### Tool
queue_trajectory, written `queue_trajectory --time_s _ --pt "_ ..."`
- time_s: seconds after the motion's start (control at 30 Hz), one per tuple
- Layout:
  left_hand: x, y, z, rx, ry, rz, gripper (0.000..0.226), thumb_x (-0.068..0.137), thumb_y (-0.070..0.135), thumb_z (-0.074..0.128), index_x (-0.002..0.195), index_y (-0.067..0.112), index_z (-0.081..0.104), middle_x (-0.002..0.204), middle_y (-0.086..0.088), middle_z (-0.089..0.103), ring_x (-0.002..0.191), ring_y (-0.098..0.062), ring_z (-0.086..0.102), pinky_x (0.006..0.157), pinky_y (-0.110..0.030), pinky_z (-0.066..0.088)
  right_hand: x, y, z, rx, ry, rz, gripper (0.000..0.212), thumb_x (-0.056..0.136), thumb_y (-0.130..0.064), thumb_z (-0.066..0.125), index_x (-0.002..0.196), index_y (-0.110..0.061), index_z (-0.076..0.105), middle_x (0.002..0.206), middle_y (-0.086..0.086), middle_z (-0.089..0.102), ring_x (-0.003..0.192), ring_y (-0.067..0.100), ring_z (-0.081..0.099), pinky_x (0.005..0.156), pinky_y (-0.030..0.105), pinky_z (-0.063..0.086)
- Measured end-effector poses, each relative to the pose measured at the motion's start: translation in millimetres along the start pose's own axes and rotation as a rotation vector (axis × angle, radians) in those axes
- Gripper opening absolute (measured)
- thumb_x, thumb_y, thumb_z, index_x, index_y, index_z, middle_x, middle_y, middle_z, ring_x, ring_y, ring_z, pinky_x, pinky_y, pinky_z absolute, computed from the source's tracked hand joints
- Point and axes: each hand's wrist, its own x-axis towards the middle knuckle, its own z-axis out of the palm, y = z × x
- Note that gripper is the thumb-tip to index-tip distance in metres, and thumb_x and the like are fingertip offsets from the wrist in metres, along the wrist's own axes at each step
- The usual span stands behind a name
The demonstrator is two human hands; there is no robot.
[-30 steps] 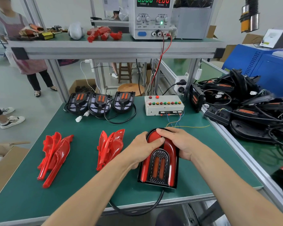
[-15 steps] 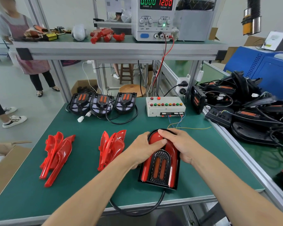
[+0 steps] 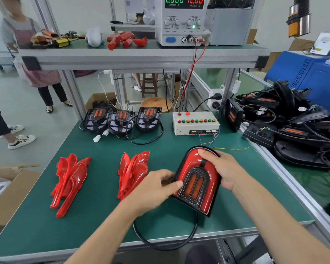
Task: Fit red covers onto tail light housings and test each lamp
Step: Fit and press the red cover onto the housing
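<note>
Compared with a second ago, the left hand [image 3: 152,189] has slid down to pinch the tail light [image 3: 197,180] by its left edge, now tilted off the surface [image 3: 95,221], while the right hand [image 3: 220,168] keeps its fingers curled over the top.

On the green table [image 3: 95,223] the tail light [image 3: 197,180] lies near the front edge between the left hand [image 3: 152,189] and the right hand [image 3: 220,168], two piles of covers [image 3: 70,182] to its left, three housings [image 3: 122,120] and the test box [image 3: 195,122] behind it.
</note>
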Motion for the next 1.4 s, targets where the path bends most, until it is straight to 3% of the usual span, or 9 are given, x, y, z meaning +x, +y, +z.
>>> queue_trajectory --time_s 0.1,0.27,0.43,0.7,0.93,1.1,1.2,1.3,1.4 --pt "-11.8 -0.9 2.7 -0.063 -0.013 -0.012 0.01 0.1 0.027 0.066 0.103 0.02 0.073 0.094 -0.004 0.077 0.081 -0.013 0.075 0.073 -0.024 0.059 -0.2 -0.4 -2.1 0.03 0.009 0.011 0.045 0.071 -0.031 0.088 0.107 -0.009 0.071 0.091 0.014 0.079 0.073 0.028 0.077 0.06 0.037 0.061" --pt "-17.9 5.2 13.9 0.084 0.083 0.045 0.015 0.104 0.027 0.057 0.102 0.02 0.07 0.091 -0.006 0.074 0.082 -0.018 0.071 0.085 -0.04 0.058 -2.0 1.1 -1.0 0.084 0.04 0.014 0.042 0.075 -0.029 0.087 0.108 -0.01 0.071 0.09 0.015 0.079 0.072 0.028 0.077 0.054 0.036 0.06" --pt "-24.6 3.2 17.2 0.114 0.15 0.113 0.018 0.103 0.031 0.06 0.086 0.034 0.067 0.065 0.02 0.058 0.066 -0.003 0.052 0.067 -0.023 0.046 -7.3 3.8 -2.6 0.094 0.062 0.04 0.043 0.076 -0.03 0.086 0.109 -0.008 0.069 0.089 0.015 0.079 0.071 0.028 0.077 0.056 0.037 0.06" --pt "-28.5 0.0 33.3 -0.529 0.053 -0.109 0.012 0.096 0.014 0.07 0.101 0.005 0.074 0.081 -0.007 0.07 0.065 -0.015 0.062 0.065 -0.027 0.051 -31.4 10.8 -26.0 0.085 0.014 -0.016 0.049 0.068 -0.04 0.081 0.106 -0.01 0.072 0.095 0.015 0.079 0.074 0.025 0.077 0.058 0.032 0.061" --pt "-23.3 9.4 76.7 -0.278 0.148 -0.078 0.016 0.101 0.022 0.062 0.091 0.018 0.074 0.068 0.008 0.065 0.058 -0.001 0.054 0.061 -0.018 0.047 -42.2 17.3 -53.6 0.068 0.171 0.01 0.033 0.085 -0.031 0.079 0.108 -0.009 0.071 0.089 0.013 0.079 0.067 0.023 0.076 0.053 0.029 0.059" --pt "-20.6 13.3 73.9 0.266 0.247 0.077 0.054 0.108 0.046 0.039 0.078 0.007 0.062 0.074 -0.007 0.067 0.069 -0.018 0.058 0.074 -0.038 0.046 -53.4 32.6 -68.2 0.083 0.242 0.066 0.04 0.082 -0.039 0.08 0.106 -0.008 0.071 0.091 0.014 0.079 0.072 0.027 0.077 0.058 0.031 0.059" --pt "-16.3 4.0 59.0 0.286 0.366 0.162 0.031 0.105 0.038 0.051 0.084 0.017 0.062 0.082 0.007 0.064 0.077 -0.007 0.059 0.076 -0.025 0.044 -54.7 36.9 -68.5 0.092 0.247 0.085 0.042 0.082 -0.041 0.08 0.105 -0.007 0.07 0.091 0.015 0.079 0.075 0.029 0.077 0.058 0.032 0.059" --pt "-14.5 -0.7 48.9 0.138 0.195 0.079 0.027 0.099 0.052 0.056 0.115 0.032 0.065 0.102 0.019 0.069 0.093 0.008 0.062 0.081 -0.004 0.042 -49.6 28.9 -55.0 0.052 0.217 0.057 0.038 0.082 -0.039 0.081 0.104 -0.008 0.072 0.089 0.013 0.079 0.074 0.027 0.077 0.058 0.031 0.059" --pt "-5.7 0.9 48.2 0.124 0.044 0.055 0.037 0.098 0.063 0.05 0.112 0.032 0.064 0.099 0.016 0.071 0.086 0.006 0.063 0.085 -0.018 0.05 -36.5 18.2 -28.7 -0.017 0.157 -0.005 0.035 0.084 -0.033 0.08 0.105 -0.006 0.073 0.087 0.011 0.079 0.074 0.024 0.077 0.06 0.029 0.06"
